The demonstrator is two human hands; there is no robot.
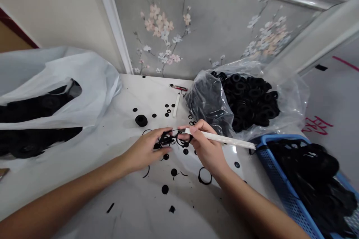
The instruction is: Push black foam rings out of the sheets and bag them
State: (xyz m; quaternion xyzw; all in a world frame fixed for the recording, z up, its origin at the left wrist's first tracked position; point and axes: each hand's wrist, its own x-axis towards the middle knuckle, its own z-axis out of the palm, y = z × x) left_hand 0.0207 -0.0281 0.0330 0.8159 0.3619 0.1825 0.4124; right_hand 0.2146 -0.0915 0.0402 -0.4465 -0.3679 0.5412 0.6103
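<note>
A white stick (230,139) is held by the right grip (209,153) (a black piece (167,140) by the left grip (144,150)).

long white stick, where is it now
In the head view, the long white stick is right of centre, held in the right hand, its outer end near the blue basket.

Hands (209,153) over table (126,194), sack (97,78) left, bag (209,95) and basket (276,181) right.

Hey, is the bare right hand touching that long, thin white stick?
Touching. The head view shows the bare right hand holding the long, thin white stick between its thumb and fingers, with no gap there.
</note>
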